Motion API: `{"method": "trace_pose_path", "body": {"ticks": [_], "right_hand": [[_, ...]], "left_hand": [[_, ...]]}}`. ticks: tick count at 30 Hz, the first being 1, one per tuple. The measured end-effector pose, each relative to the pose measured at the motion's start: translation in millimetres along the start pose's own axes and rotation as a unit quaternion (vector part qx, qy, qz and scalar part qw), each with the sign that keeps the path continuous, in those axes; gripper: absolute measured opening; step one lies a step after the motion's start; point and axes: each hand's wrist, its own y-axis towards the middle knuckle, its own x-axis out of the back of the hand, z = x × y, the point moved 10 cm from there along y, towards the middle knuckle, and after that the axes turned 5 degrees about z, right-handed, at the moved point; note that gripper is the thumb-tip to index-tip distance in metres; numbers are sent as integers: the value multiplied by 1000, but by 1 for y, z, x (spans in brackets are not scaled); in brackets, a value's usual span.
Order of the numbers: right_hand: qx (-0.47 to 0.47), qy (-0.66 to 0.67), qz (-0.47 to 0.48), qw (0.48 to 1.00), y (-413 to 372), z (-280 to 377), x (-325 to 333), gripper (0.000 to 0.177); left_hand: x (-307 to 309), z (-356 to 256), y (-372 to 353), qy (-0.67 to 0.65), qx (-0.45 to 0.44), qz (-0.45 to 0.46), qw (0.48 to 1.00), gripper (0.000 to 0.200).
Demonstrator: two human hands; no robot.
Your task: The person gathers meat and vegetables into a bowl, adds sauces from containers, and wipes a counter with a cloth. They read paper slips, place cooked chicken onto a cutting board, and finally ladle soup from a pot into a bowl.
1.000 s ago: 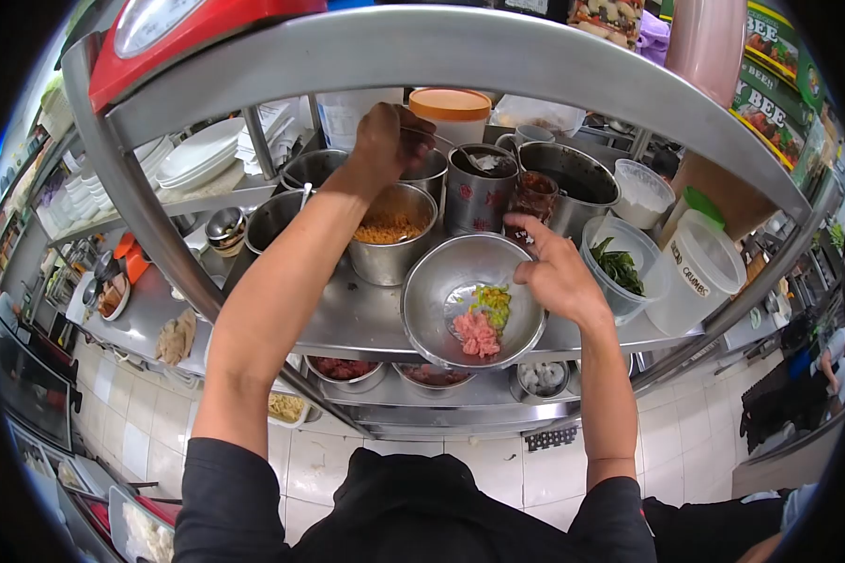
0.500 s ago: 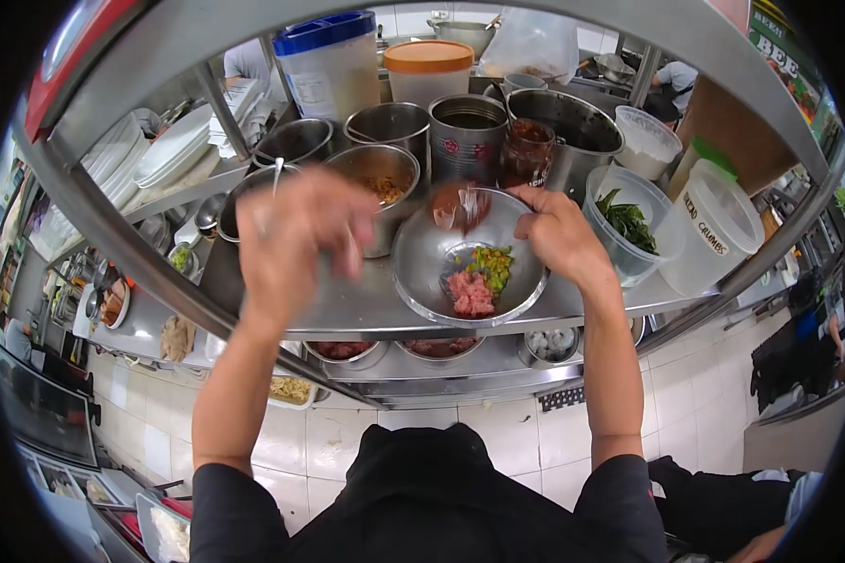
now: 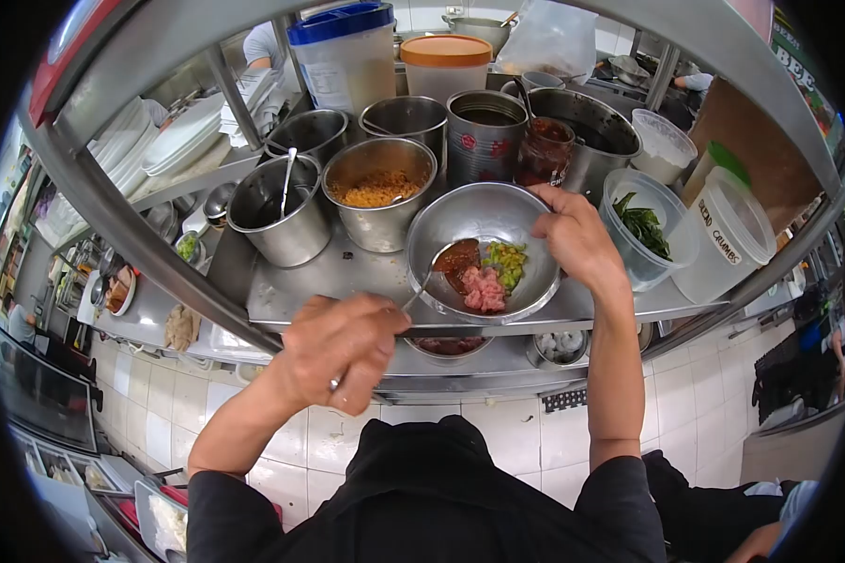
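My right hand [image 3: 575, 233] pinches the right rim of a steel mixing bowl [image 3: 446, 211], which is tilted toward me. Inside the bowl lie pink minced meat [image 3: 484, 289], chopped green and yellow vegetables [image 3: 508, 265] and a dark red sauce [image 3: 459, 262]. Below and left of the bowl, my left hand [image 3: 343, 352] is closed on the handle of a metal spoon [image 3: 422, 284], whose head reaches into the bowl by the sauce. A steel pot of orange-brown crumbs [image 3: 377, 192] stands just left of the bowl.
A dark pot with a spoon [image 3: 278, 208] stands left. Behind are a red-marked can [image 3: 484, 141], a sauce jar [image 3: 544, 152] and a large pot [image 3: 596, 141]. To the right are a tub of green leaves [image 3: 644, 225] and a breadcrumb tub [image 3: 723, 235]. A co-worker's sleeve [image 3: 779, 535] shows lower right.
My left hand has come down and toward me, and the spoon now reaches into the bowl. The sauce, blurred near the bowl's back rim before, now lies beside the meat.
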Motion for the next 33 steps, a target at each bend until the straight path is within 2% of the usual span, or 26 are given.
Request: {"method": "trace_pose_path", "body": {"ticks": [2, 3, 4, 5, 7, 8, 9, 11, 13, 15, 17, 18, 20, 21, 22, 23, 24, 25, 27, 28, 29, 31, 32, 33], "right_hand": [[2, 7, 8, 1000, -2, 6, 1, 44], [-17, 27, 21, 999, -2, 3, 0, 45], [-36, 47, 34, 998, -3, 0, -3, 45], [-35, 47, 33, 998, -4, 1, -2, 45], [-38, 84, 50, 994, -5, 1, -5, 46], [-35, 84, 48, 995, -4, -1, -5, 46], [-12, 87, 39, 995, -3, -2, -4, 44], [12, 89, 26, 996, -1, -4, -2, 41], [4, 103, 43, 994, -2, -11, -5, 41], [3, 101, 32, 994, -3, -18, -4, 41], [41, 88, 15, 995, -10, -16, 1, 42], [19, 84, 13, 996, -17, -12, 5, 40], [26, 65, 14, 997, -36, 5, 20, 38], [30, 49, 17, 998, -45, 14, 28, 37], [36, 44, 5, 998, -55, 22, 39, 35], [36, 42, -3, 998, -63, 23, 49, 35], [37, 47, -1, 998, -71, 22, 58, 38], [38, 52, 0, 998, -77, 21, 66, 40], [35, 55, -21, 998, -90, 16, 84, 41], [37, 60, -41, 997, -96, 13, 96, 40], [40, 66, -60, 995, -102, 10, 107, 38], [27, 61, -74, 995, -111, 8, 123, 40], [28, 63, -79, 994, -116, 8, 131, 41], [30, 64, -83, 994, -119, 7, 137, 43]], "left_hand": [[3, 4, 0, -33, 8, -19, 999, 19], [11, 33, -4, -178, 155, -92, 967, 20], [9, 60, -18, -316, 294, -161, 888, 21], [13, 62, -13, -315, 293, -162, 888, 21], [16, 95, -18, -426, 382, -232, 787, 24], [16, 106, -17, -451, 398, -235, 763, 25], [20, 111, -10, -451, 395, -234, 765, 25], [29, 127, -1, -480, 403, -289, 723, 29], [28, 153, 19, -480, 413, -286, 719, 32], [30, 171, 51, -416, 405, -267, 769, 35], [9, 195, 82, -401, 423, -199, 788, 33], [4, 207, 93, -403, 418, -200, 790, 33], [-25, 224, 112, -336, 481, -66, 807, 24], [-26, 218, 123, -337, 474, -64, 811, 24], [-13, 204, 142, -175, 441, -31, 880, 22], [-6, 190, 162, -8, 394, 1, 919, 21], [0, 162, 188, 224, 140, -24, 964, 21], [4, 165, 192, 220, 131, -25, 966, 21], [7, 133, 200, 245, -22, -71, 967, 24], [8, 126, 201, 149, -37, -92, 984, 28], [1, 118, 202, 146, -41, -92, 984, 28], [-37, 77, 226, 216, 19, 21, 976, 26], [-51, 68, 236, 212, 17, 23, 977, 26], [-99, 52, 240, 339, -72, 172, 922, 25]]}}
